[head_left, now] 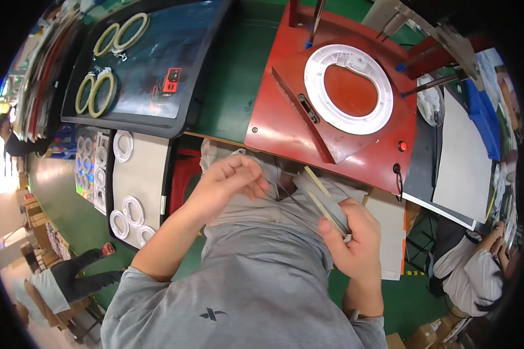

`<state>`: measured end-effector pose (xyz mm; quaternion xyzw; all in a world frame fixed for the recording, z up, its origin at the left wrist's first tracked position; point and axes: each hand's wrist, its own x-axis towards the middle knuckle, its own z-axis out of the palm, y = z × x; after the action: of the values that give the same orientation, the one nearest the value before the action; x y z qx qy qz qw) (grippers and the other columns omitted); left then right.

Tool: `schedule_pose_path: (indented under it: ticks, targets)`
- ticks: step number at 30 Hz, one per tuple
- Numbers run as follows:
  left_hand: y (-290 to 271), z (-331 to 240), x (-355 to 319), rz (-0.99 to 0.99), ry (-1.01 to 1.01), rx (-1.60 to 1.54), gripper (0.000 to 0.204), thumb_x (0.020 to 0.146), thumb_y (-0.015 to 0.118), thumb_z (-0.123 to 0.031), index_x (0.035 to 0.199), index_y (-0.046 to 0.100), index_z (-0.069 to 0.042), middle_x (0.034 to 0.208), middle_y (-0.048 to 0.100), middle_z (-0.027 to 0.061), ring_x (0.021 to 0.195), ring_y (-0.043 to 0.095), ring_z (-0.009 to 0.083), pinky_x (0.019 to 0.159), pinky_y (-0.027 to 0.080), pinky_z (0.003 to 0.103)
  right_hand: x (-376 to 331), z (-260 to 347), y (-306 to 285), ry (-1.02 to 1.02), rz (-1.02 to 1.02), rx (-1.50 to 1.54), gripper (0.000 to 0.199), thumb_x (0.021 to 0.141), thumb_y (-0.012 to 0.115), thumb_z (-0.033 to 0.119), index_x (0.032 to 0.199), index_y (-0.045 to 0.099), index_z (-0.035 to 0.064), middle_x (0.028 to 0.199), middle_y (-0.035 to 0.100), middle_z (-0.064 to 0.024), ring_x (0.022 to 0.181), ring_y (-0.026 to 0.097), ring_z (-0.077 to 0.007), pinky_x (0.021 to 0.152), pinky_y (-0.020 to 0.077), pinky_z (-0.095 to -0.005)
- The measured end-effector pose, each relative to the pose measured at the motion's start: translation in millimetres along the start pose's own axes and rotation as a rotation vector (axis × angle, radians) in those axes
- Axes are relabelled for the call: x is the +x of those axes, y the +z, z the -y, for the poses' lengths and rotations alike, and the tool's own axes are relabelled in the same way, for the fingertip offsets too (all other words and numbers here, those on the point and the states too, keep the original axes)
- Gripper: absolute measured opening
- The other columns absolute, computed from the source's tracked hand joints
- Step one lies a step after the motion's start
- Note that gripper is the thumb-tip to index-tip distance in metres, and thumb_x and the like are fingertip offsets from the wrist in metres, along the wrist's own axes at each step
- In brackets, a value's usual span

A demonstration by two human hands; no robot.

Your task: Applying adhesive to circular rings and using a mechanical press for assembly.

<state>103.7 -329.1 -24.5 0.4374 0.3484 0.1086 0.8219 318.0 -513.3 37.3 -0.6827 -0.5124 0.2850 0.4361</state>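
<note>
My right hand (356,241) is closed round one end of a flat grey piece with pale yellow edges (326,202), seen nearly edge-on and tilted over my lap. Its exact kind does not show from this angle. To its left, my left hand (230,181) hovers with loosely curled fingers, apart from the piece, and nothing visible in it. Beyond both hands, a white plastic ring (314,87) lies on the slanted plate of a red machine bed (262,125). Neither hand touches that ring.
Yellow-edged rings (102,94) lie on a dark mat (140,99) at the far left. White rings (133,210) rest on a pale board below it. Metal rods (315,23) rise from the red bed, which carries a red button (402,146). Other people are at both sides.
</note>
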Motion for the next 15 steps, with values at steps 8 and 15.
schedule_pose_path:
  ticks: [8,15]
  targets:
    - [48,-9,-1,0.211,0.593,0.513,0.061,0.091,0.078,-0.009,0.145,0.053,0.001,0.149,0.053,0.0165,0.139,0.051,0.0275,0.115,0.040,0.043,-16,19,-29,0.024,-0.050,0.396,0.040,0.095,0.077,0.037,0.094,0.066,-0.0012,0.078,0.065,-0.0078,0.067,0.059,-0.0164,0.060,0.0448,-0.0281]
    - [79,7,-5,0.446,0.297,0.347,0.044,0.102,0.069,-0.019,0.136,0.055,0.004,0.120,0.062,0.0151,0.112,0.059,0.0228,0.094,0.048,0.037,-14,19,-38,0.033,-0.191,0.934,0.073,0.112,0.029,0.058,0.073,0.060,0.0040,0.055,0.050,0.0005,0.044,0.036,-0.0081,0.043,0.0244,-0.0297]
